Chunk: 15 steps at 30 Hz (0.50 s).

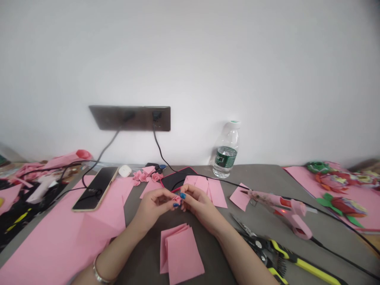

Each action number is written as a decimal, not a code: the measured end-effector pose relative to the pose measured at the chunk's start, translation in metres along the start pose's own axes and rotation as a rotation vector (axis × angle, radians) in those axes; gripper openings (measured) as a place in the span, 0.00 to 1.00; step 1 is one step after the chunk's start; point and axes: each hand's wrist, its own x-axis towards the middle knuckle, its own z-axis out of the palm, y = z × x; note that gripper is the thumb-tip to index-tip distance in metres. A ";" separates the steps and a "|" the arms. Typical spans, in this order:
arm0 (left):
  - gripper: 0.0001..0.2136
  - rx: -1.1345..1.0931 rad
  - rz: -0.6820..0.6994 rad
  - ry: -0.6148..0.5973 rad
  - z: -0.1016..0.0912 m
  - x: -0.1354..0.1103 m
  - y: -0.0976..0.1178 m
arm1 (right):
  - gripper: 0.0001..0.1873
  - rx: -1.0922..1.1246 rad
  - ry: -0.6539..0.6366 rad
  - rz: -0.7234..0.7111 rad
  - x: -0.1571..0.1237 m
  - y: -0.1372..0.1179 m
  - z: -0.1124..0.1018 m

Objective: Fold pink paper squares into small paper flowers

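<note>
My left hand and my right hand meet over the grey table. Together they pinch a small folded piece of pink paper between their fingertips. The nails are painted blue. A bracelet circles my left wrist. Just below the hands lies a small stack of pink paper rectangles. Beyond the fingers sit more pink sheets and a dark phone in a red case.
A pink glue gun with its cord lies at right, with scissors and yellow-handled pliers in front. A water bottle stands by the wall. A phone rests on large pink paper. Small paper roses lie behind; finished flowers far right.
</note>
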 end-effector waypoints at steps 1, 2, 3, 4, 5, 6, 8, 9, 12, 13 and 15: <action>0.04 -0.006 -0.004 -0.012 0.000 0.000 0.000 | 0.19 0.049 -0.017 0.037 -0.001 0.000 0.000; 0.04 -0.013 -0.009 -0.025 -0.001 0.000 0.001 | 0.19 0.097 -0.040 0.078 -0.001 0.000 -0.001; 0.04 -0.022 -0.013 -0.038 -0.001 -0.001 0.001 | 0.19 0.143 -0.065 0.119 -0.002 -0.001 -0.001; 0.04 -0.033 -0.017 -0.048 0.000 -0.001 0.002 | 0.18 0.188 -0.089 0.154 -0.003 -0.001 -0.001; 0.04 -0.044 -0.019 -0.057 0.000 -0.002 0.002 | 0.18 0.229 -0.111 0.181 -0.004 -0.002 -0.002; 0.03 -0.057 -0.020 -0.062 0.000 -0.002 0.003 | 0.18 0.262 -0.133 0.201 -0.005 -0.003 -0.002; 0.03 -0.077 -0.024 -0.067 0.001 -0.003 0.003 | 0.18 0.302 -0.170 0.234 -0.007 -0.004 -0.003; 0.03 -0.084 -0.027 -0.068 0.001 -0.003 0.004 | 0.17 0.310 -0.183 0.245 -0.007 -0.004 -0.004; 0.04 -0.093 -0.046 -0.071 0.002 -0.003 0.003 | 0.18 0.283 -0.175 0.222 -0.006 -0.003 -0.003; 0.04 -0.091 -0.051 -0.067 0.001 -0.003 0.003 | 0.18 0.253 -0.152 0.187 -0.005 -0.002 -0.002; 0.05 -0.082 -0.062 -0.049 0.001 -0.001 0.003 | 0.18 0.120 -0.081 0.071 -0.002 -0.001 -0.002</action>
